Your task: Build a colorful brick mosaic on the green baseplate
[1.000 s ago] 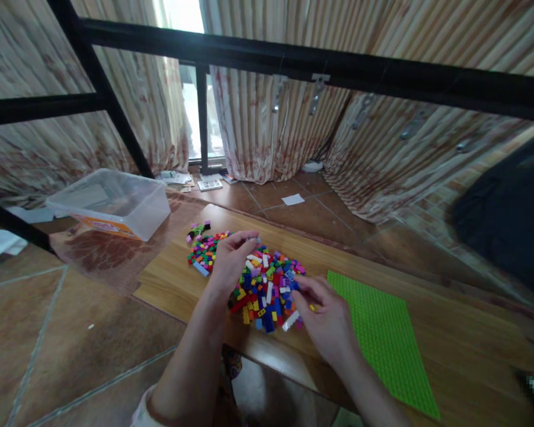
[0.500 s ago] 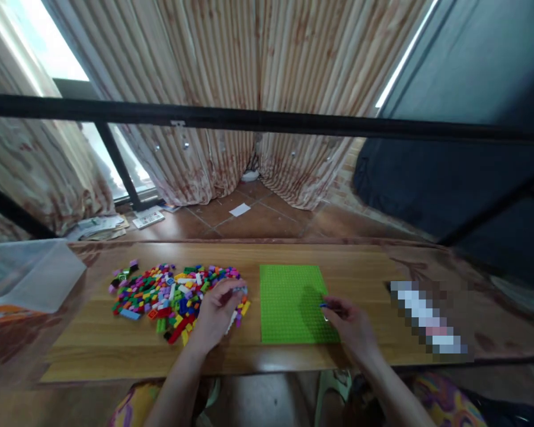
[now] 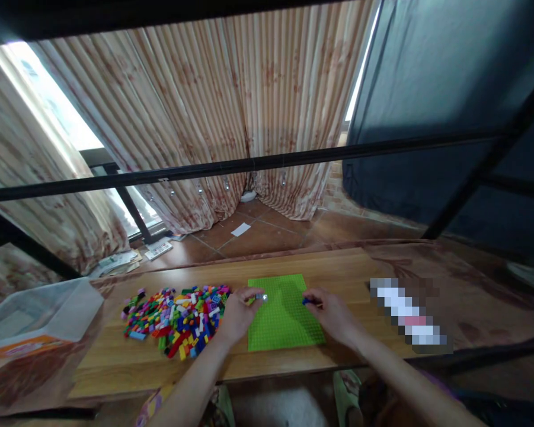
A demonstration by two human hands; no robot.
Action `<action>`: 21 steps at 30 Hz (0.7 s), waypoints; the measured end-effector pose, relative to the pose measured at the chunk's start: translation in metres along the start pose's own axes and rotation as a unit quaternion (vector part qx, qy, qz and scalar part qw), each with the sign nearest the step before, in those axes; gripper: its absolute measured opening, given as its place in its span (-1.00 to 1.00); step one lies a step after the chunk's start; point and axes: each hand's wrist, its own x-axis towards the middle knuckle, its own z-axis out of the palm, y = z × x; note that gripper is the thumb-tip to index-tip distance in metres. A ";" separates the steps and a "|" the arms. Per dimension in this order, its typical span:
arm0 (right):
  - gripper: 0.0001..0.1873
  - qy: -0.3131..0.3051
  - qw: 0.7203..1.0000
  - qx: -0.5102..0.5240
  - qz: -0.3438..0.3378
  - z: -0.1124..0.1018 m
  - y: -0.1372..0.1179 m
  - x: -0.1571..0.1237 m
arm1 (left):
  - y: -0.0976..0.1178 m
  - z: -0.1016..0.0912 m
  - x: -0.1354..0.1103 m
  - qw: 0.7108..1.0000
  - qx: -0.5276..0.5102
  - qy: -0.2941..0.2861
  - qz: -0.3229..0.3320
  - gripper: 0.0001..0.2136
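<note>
A green studded baseplate [image 3: 284,326] lies on the wooden board. Over its left edge, my left hand [image 3: 240,311] pinches a small pale grey, shiny brick [image 3: 261,297]. At the plate's right side, my right hand [image 3: 331,314] pinches a small dark blue brick [image 3: 306,301]; whether it touches the plate I cannot tell. A wide pile of mixed coloured bricks [image 3: 178,320] spreads to the left of my left hand, which partly covers the pile's right end.
A clear plastic bin [image 3: 48,314] with an orange label stands at the far left. To the right lies a blurred-out pale object [image 3: 409,314]. A black metal rail [image 3: 204,165] crosses beyond the wooden board [image 3: 128,373], with curtains behind.
My left hand has moved right from the brick pile to the baseplate, with a pale grey brick in its fingers. My right hand still holds the blue brick. The view has tilted.
</note>
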 end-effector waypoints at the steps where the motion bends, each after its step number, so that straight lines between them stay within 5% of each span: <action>1: -0.74 -0.010 1.000 -0.017 -0.016 0.003 -0.002 0.010 | -0.004 0.006 0.008 1.000 0.005 0.002 0.002 -0.85; 6: -0.70 -0.036 0.992 -0.102 -0.061 0.030 -0.003 0.043 | -0.027 0.032 0.030 1.000 0.016 0.015 0.001 -0.79; 11: -0.73 -0.022 0.983 -0.135 -0.124 0.052 0.010 0.047 | -0.044 0.044 0.031 0.999 0.050 0.018 0.001 -0.73; 21: -0.76 -0.032 0.986 -0.091 -0.134 0.063 0.014 0.050 | -0.040 0.049 0.030 0.991 0.122 -0.024 0.052 -0.68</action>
